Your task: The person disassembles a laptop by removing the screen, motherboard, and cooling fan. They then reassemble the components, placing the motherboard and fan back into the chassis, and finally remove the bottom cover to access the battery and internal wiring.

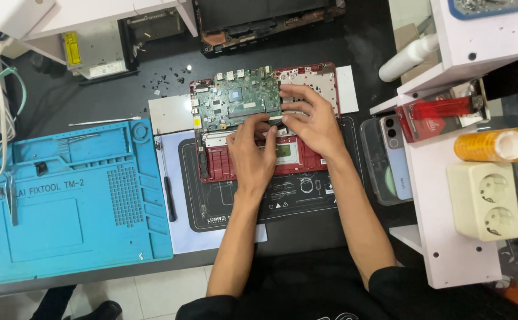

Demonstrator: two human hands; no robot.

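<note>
An opened red laptop base (306, 155) lies on a black work mat (282, 201) in the middle of the desk. A green circuit board (235, 101) sits in its upper half. My left hand (251, 155) rests on the base just below the board, with fingertips pinched at the board's lower edge. My right hand (309, 121) lies over the board's right side, fingers spread and pressing down beside the left fingertips. What the fingertips pinch is too small to tell.
A blue silicone repair mat (63, 201) with tweezers lies at left. A black screwdriver (169, 195) lies beside it. Loose screws (170, 77) are scattered above. A phone (392, 155) and a white shelf (442, 195) with a socket block, tape roll and red tool stand at right.
</note>
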